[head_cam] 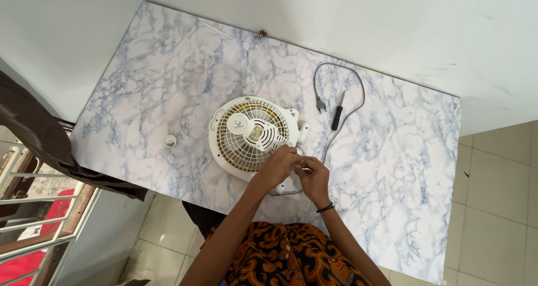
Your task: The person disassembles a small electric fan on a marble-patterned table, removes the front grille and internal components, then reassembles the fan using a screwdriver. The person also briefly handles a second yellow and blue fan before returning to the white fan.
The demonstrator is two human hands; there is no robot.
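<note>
A small white fan (250, 134) lies flat on its back near the middle of the marble-patterned worktop (168, 78), its round grille facing up; the blades and yellowish inner ring show through the wires. Both hands meet at the fan's lower right edge; the left hand (278, 165) is curled with its fingers bunched at the rim, and the right hand (312, 175), with a dark band at the wrist, is pinched close against it; what the fingers grip is too small to tell. A grey cord (350, 104) loops from the fan toward the wall, ending in a plug (320, 104); a screwdriver with a black handle (337, 115) lies inside that loop, well apart from the hands. A small white cap (170, 141) sits alone to the left of the fan.
</note>
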